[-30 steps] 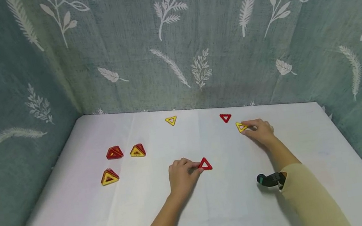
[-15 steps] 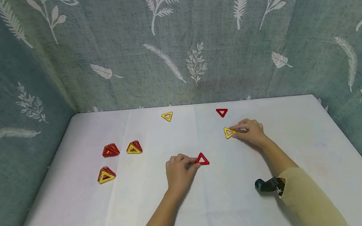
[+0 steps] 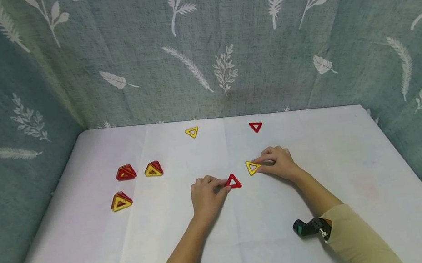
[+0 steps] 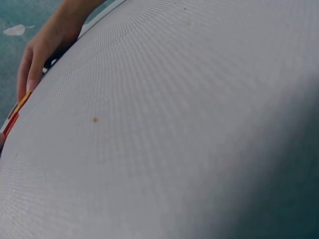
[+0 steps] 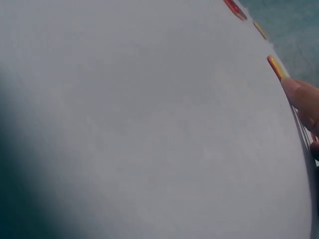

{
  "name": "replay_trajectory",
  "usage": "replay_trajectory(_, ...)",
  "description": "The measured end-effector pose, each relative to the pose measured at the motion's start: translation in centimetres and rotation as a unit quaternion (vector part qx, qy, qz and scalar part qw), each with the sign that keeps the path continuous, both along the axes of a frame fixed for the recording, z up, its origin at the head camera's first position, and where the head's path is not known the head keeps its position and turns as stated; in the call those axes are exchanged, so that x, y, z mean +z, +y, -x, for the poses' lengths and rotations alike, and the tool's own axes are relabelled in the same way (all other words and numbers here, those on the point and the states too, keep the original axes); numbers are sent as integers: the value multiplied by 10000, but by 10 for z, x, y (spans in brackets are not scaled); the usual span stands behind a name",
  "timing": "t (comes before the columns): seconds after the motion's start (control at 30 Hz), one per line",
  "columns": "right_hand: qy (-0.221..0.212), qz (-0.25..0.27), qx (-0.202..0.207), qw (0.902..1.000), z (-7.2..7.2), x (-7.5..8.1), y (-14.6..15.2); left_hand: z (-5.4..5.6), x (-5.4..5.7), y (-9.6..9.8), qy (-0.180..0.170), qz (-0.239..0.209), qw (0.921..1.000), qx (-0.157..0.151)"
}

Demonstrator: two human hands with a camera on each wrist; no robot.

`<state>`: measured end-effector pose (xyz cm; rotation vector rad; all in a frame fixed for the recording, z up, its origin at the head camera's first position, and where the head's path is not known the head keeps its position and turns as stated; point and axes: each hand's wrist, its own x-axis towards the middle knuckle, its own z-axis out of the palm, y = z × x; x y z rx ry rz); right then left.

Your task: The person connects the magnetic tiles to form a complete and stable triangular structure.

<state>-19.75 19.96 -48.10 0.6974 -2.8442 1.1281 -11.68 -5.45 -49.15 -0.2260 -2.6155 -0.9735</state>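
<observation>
In the head view my left hand (image 3: 206, 199) pinches a red open-centred triangle tile (image 3: 237, 181) by its left side, between thumb and fingers. My right hand (image 3: 279, 164) holds a yellow triangle tile (image 3: 248, 168) of the same kind by its right corner. A small gap separates the two tiles, the yellow one a little farther back and to the right. The left wrist view catches the yellow tile (image 4: 21, 103) and the red tile (image 4: 11, 123) edge-on at its left border. At the right border of the right wrist view, fingers grip the yellow tile (image 5: 275, 67).
Three small pyramids built of triangles stand at the left: a red one (image 3: 125, 173) and two yellow-and-red ones, the far one (image 3: 153, 169) and the near one (image 3: 121, 201). Toward the back edge lie a loose yellow triangle (image 3: 196, 132) and a loose red triangle (image 3: 255, 123). Patterned cloth (image 3: 140, 101) walls the table.
The right hand has brought the yellow triangle tile leftward and nearer, close to the red one. My left hand keeps its hold almost in place. The head view has shifted slightly.
</observation>
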Motion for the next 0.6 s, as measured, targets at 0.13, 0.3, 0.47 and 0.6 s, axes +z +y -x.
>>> replay_trajectory(0.13,63,-24,212,9998,-5,0,-9,1,1,0,-25,6,10000,1)
replay_trajectory(0.3,76,-37,460,9989,-10,3,-21,2,2,0,-2,24,10000,-13)
replay_trajectory(0.47,23,-55,546,9985,-12,3,-29,2,1,0,-46,32,10000,25)
replay_trajectory(0.6,-12,-83,479,9988,-12,1,-30,1,1,0,-61,-5,10000,25)
